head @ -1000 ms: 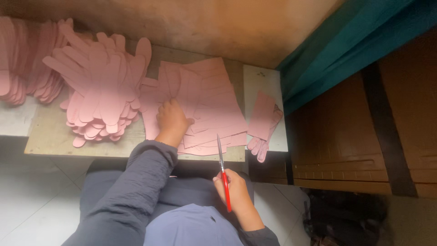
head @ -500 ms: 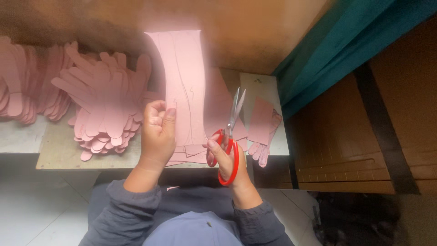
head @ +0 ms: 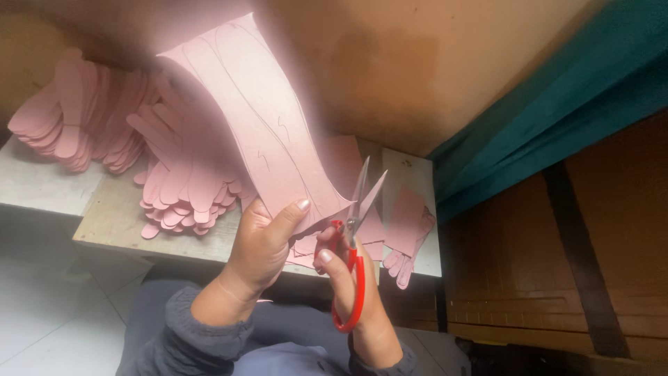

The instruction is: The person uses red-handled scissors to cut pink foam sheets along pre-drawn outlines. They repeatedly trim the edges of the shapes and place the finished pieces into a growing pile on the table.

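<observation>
My left hand (head: pixel 261 245) pinches the lower edge of a long pink sheet (head: pixel 257 125) with curved pencil outlines drawn on it, and holds it up in front of me. My right hand (head: pixel 351 289) grips red-handled scissors (head: pixel 355 237). Their blades are parted at the sheet's lower right corner. Both forearms wear grey sleeves.
Stacks of pink cut-out insole shapes (head: pixel 181 188) lie on the wooden board (head: pixel 118 223), with more pink pieces (head: pixel 69 118) at far left. Pink offcuts (head: pixel 407 233) rest at the board's right end. A teal cloth (head: pixel 557 97) hangs at right beside brown panels.
My left hand lifted a pink sheet off the board and raised it toward me. My right hand brought the scissors up from my lap and the blades parted at the sheet's edge.
</observation>
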